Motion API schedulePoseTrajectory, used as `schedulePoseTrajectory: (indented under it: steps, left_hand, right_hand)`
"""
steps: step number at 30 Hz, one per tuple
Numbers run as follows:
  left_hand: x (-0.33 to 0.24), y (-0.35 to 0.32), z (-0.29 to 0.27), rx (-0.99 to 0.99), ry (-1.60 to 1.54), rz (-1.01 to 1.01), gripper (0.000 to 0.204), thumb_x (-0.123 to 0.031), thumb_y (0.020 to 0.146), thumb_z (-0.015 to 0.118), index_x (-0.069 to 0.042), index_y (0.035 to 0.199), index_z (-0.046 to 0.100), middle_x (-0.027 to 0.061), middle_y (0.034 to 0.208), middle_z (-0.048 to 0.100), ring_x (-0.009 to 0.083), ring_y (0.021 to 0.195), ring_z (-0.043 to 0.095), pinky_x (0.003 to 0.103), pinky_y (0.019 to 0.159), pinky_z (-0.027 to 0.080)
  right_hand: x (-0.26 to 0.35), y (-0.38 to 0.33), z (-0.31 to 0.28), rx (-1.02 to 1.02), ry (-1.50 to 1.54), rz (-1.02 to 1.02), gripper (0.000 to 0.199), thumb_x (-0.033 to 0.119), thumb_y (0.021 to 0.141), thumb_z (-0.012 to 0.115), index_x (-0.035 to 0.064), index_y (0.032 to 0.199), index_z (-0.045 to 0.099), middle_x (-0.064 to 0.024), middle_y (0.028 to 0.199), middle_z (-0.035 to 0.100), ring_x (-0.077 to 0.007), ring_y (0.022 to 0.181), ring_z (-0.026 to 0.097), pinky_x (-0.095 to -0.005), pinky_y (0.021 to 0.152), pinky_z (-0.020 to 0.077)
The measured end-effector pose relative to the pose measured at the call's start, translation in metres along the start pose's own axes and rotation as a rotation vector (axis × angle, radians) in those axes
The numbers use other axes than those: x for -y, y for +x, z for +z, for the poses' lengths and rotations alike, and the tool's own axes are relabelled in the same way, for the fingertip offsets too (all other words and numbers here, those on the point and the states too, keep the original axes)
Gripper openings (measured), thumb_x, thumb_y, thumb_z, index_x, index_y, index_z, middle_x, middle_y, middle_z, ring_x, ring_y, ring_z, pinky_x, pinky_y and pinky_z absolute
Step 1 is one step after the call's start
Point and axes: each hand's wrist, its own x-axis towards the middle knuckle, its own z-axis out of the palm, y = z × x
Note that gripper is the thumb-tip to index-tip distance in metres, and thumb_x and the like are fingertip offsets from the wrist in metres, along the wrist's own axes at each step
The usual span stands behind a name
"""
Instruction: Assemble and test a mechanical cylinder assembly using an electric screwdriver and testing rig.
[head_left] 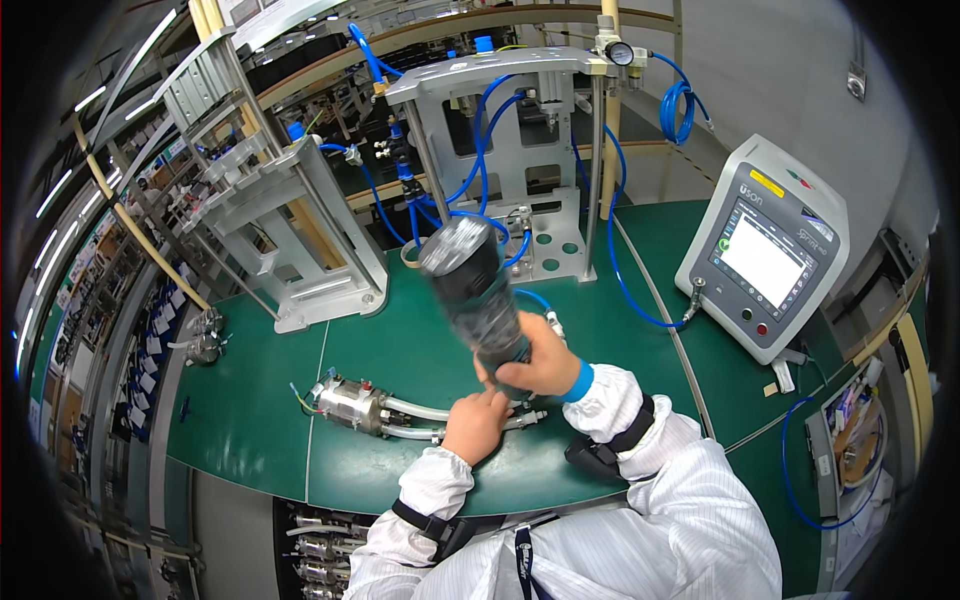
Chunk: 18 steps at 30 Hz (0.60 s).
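Note:
My right hand (545, 362) is wrapped round the narrow lower part of a thick, dark cylindrical hand tool (470, 285). The tool leans up and to the left, its wide grey-topped end smeared by motion. Just left of it, my left hand (475, 428) has its fingers pressed together near the tool's lower end, over the hoses; what they pinch is hidden. A silver metal cylinder (352, 402) with coloured wires lies on the green bench. Two pale hoses (415, 409) run from it toward my left hand, and a metal fitting (530, 419) shows beyond the fingers.
Two metal fixtures stand behind, one at left (330, 270) and one at centre (515, 130) with blue air tubes (487, 140). A white tester with a lit screen (765, 250) stands right, joined to a blue tube. Similar metal cylinders (320, 548) lie below the bench's front edge.

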Motion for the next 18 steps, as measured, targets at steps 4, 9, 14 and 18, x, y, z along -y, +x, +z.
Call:
schedulePoseTrajectory:
  steps: [4,9,14,18]
  left_hand:
    - [-0.005,0.002,-0.004,-0.001,-0.007,-0.008,0.018,-0.021,0.084,0.065,-0.007,0.091,0.056,0.0087,0.078,0.058,0.0301,0.072,0.061,0.044,0.062,0.047]
    - [-0.001,-0.002,0.001,-0.045,0.000,-0.048,0.016,-0.022,0.085,0.063,-0.009,0.089,0.054,0.0082,0.077,0.058,0.0295,0.069,0.060,0.045,0.060,0.046]
    - [0.000,-0.004,0.005,-0.054,0.022,-0.124,0.016,-0.023,0.086,0.063,-0.009,0.086,0.055,0.0085,0.074,0.058,0.0296,0.070,0.061,0.044,0.060,0.047]
    - [-0.003,-0.003,0.006,-0.055,0.032,-0.152,0.017,-0.024,0.085,0.064,-0.009,0.084,0.055,0.0087,0.073,0.058,0.0301,0.069,0.061,0.044,0.060,0.047]
  right_hand:
    - [0.001,0.008,0.012,-0.200,-0.009,0.007,0.051,0.041,0.087,0.072,0.0010,0.112,0.053,-0.0066,0.081,0.062,-0.0140,0.068,0.061,-0.0295,0.065,0.0509]
    - [-0.023,0.020,0.023,-0.490,-0.374,-0.072,0.048,0.038,0.085,0.074,0.0008,0.108,0.055,-0.0039,0.076,0.062,-0.0111,0.061,0.061,-0.0252,0.057,0.0493]
    - [-0.026,0.004,0.032,-0.564,-0.521,-0.177,0.048,0.041,0.085,0.075,0.0006,0.103,0.057,-0.0044,0.077,0.064,-0.0115,0.061,0.062,-0.0255,0.058,0.0506]
    - [-0.037,-0.010,0.027,-0.705,-0.345,-0.144,0.045,0.037,0.083,0.078,0.0015,0.101,0.058,-0.0049,0.076,0.064,-0.0132,0.065,0.062,-0.0283,0.060,0.0489]
